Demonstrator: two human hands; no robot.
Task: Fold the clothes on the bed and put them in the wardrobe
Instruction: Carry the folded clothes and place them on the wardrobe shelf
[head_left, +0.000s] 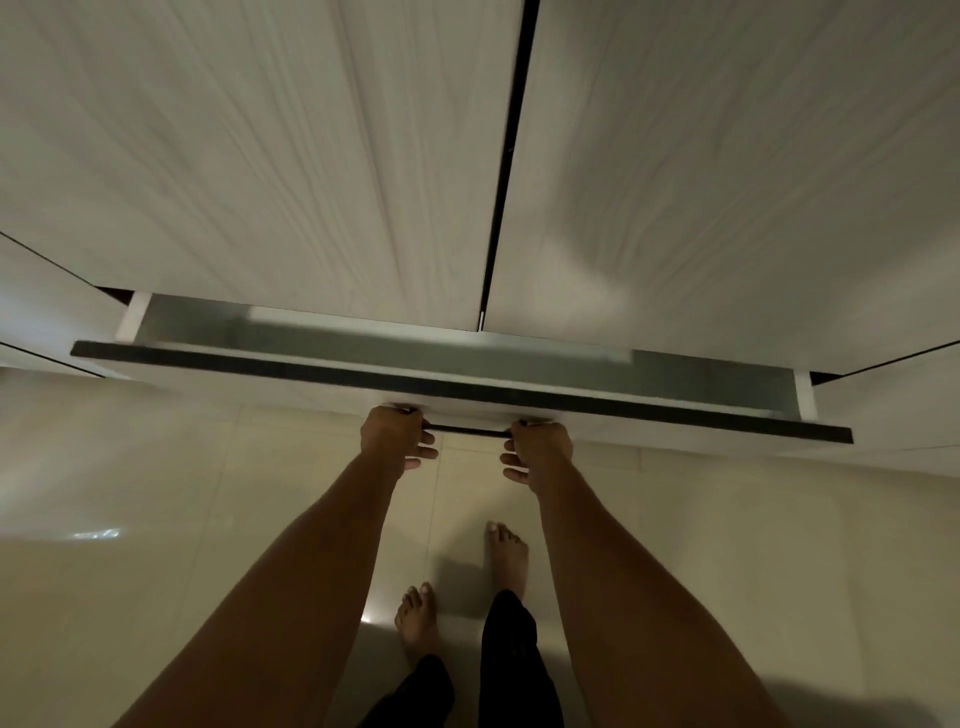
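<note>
Head view looked down the pale wardrobe doors (260, 156) to a wide drawer (467, 387) standing partly out at their foot, its inside smeared by blur. Both grips were narrow and holding: the left grip (395, 436) curled round the left end of the thin dark bar handle (467, 430) on the drawer front, the right grip (540, 449) round its right end, with bare bar between them. The likeliest trouble was a skewed drawer, since an uneven pull from two hands set close together on so wide a front could jam it. Fingers might also slip off so slim a bar, and a hard tug could bring the front against the legs above the bare feet (506, 556) on the tiled floor (208, 493). No clothes showed: neither grip held any, and a pale strip inside the drawer was too blurred to name, so only the wardrobe itself was in hand
</note>
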